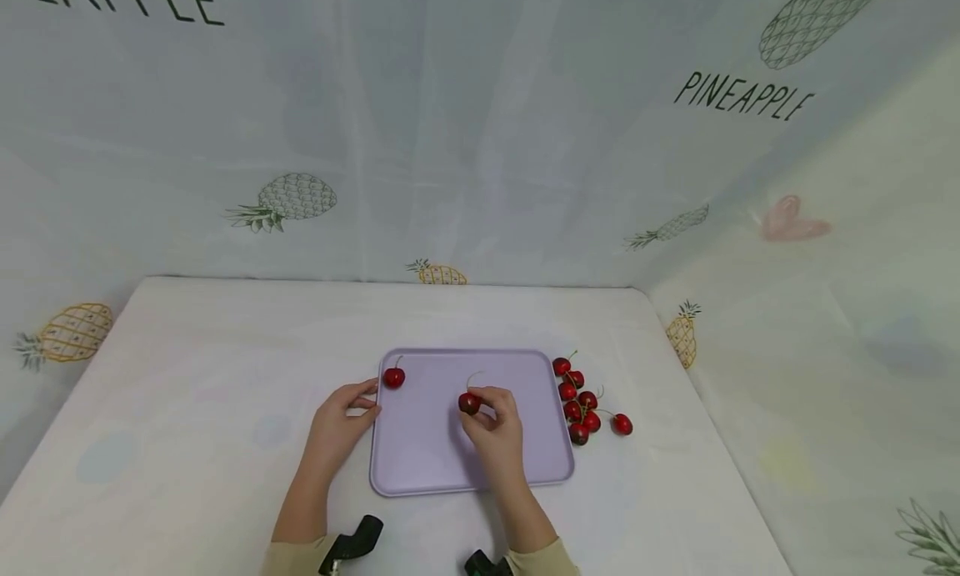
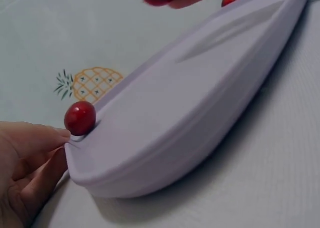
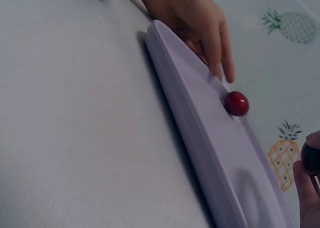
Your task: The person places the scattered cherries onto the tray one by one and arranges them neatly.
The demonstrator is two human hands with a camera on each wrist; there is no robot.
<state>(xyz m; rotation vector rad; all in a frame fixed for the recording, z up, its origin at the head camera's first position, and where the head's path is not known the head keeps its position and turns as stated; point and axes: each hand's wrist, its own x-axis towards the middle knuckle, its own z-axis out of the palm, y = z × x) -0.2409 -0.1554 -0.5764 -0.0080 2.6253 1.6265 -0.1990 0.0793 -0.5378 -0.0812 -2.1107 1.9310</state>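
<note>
My right hand (image 1: 498, 434) pinches a dark red cherry (image 1: 469, 403) between thumb and fingertips, its thin stem pointing up. It holds the cherry above the middle of a lilac rectangular tray (image 1: 427, 459). Another cherry (image 1: 393, 378) lies inside the tray's far left corner, stem up; it shows bright red in the left wrist view. At the tray's left edge is my left hand (image 1: 341, 422), its fingertips touching the rim close to that cherry. In the right wrist view, two fingers (image 3: 212, 42) of the left hand extend fairly straight along the rim.
Several stemmed cherries (image 1: 588, 400) lie in a loose group against the tray's right side, one (image 1: 622, 424) a little apart. The white table (image 1: 225, 376) ends at a back edge before a pineapple-print cloth (image 1: 480, 142). Dark wrist devices (image 1: 352, 544) sit at both sleeves.
</note>
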